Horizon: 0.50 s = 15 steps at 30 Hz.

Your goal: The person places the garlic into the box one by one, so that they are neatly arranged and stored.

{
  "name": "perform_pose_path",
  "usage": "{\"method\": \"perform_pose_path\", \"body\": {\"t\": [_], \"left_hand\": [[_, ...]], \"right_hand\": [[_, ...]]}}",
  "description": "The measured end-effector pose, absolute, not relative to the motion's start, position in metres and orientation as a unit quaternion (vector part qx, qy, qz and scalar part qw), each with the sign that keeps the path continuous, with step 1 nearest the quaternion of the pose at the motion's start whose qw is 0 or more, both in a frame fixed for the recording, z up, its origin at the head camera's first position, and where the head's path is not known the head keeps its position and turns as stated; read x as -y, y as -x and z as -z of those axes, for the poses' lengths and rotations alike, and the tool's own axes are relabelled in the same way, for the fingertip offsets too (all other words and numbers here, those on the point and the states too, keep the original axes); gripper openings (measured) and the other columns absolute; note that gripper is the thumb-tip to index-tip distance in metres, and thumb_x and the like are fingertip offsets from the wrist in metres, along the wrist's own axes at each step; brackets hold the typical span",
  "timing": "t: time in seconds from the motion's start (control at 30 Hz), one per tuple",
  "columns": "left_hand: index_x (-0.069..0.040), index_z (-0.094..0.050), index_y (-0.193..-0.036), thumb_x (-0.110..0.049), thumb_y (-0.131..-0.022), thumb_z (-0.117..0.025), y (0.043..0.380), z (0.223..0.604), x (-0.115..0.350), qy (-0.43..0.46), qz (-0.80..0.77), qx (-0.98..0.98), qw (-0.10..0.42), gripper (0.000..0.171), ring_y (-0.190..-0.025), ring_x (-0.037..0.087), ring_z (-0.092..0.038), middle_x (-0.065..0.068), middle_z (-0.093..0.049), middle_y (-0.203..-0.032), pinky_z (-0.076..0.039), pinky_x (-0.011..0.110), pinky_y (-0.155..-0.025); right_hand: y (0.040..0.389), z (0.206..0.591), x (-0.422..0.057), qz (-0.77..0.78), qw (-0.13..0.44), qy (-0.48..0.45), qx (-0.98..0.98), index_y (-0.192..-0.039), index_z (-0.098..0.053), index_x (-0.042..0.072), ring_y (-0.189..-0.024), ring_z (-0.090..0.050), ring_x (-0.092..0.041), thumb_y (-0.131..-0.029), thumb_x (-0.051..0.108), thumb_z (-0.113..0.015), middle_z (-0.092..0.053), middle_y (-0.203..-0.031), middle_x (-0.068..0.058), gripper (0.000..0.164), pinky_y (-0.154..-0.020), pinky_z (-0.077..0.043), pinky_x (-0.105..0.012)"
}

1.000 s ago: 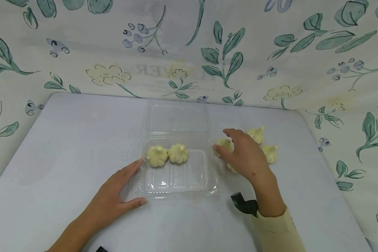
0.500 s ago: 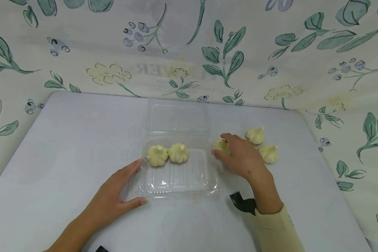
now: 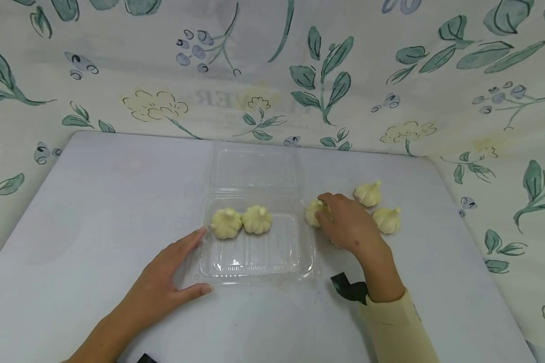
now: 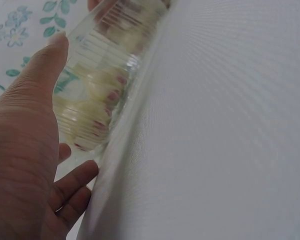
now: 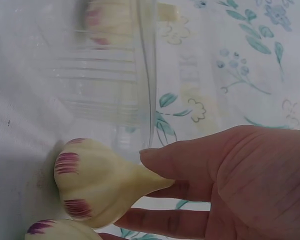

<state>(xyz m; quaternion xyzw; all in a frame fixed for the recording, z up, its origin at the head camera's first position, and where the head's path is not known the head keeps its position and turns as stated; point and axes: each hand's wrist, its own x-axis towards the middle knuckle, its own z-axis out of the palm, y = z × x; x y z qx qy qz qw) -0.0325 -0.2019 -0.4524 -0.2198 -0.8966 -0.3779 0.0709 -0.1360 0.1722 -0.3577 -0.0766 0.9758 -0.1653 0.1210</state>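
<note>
In the head view, an open clear plastic clamshell box [image 3: 259, 262] lies in the middle of the table, its lid folded back. Two pale yellow garlic bulbs [image 3: 226, 223] sit side by side at its upper left. My left hand [image 3: 165, 277] has its thumb and fingers spread, fingertips against the box's left side. Right of the box, my right hand [image 3: 349, 227] pinches a garlic bulb [image 5: 92, 180] with purple streaks around its neck, thumb and fingers about it. Another garlic bulb [image 5: 62, 231] lies below it in the right wrist view, mostly hidden from the head view.
Two more garlic bulbs [image 3: 368, 194] lie on the white table [image 3: 118, 191] beyond the right hand. Behind and beside the table hangs a cloth [image 3: 254, 65] printed with leaves and flowers. A black strap [image 3: 348, 290] shows at the right wrist.
My right hand has lowered slightly and closed its thumb and fingers about the nearest garlic bulb, which has shifted a little left. My left hand has stayed in place.
</note>
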Motion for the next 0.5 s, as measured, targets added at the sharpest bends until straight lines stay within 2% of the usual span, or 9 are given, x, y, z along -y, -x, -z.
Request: {"method": "perform_pose_path", "body": {"t": [0.4, 0.5], "left_hand": [[-0.023, -0.037, -0.164, -0.036, -0.075, -0.096, 0.0331, 0.4547, 0.2032, 0.217, 0.379, 0.897, 0.067, 0.108, -0.140, 0.012, -0.047, -0.005, -0.046, -0.161, -0.021, 0.010, -0.113], [-0.023, -0.037, -0.164, -0.036, -0.074, -0.096, 0.0333, 0.4550, 0.2032, 0.216, 0.378, 0.898, 0.067, 0.108, -0.140, 0.013, -0.047, -0.005, -0.046, -0.161, -0.021, 0.010, -0.113]], "right_hand": [[0.1419, 0.3637, -0.1755, 0.171, 0.123, 0.077, -0.975, -0.144, -0.062, 0.005, -0.137, -0.053, -0.041, -0.107, 0.021, -0.057, -0.062, -0.144, -0.019, 0.040, -0.111, -0.043, -0.060], [0.1438, 0.3653, -0.1768, 0.178, 0.119, 0.077, -0.974, -0.143, -0.063, 0.005, -0.138, -0.052, -0.042, -0.107, 0.021, -0.056, -0.062, -0.143, -0.020, 0.040, -0.116, -0.035, -0.062]]}}
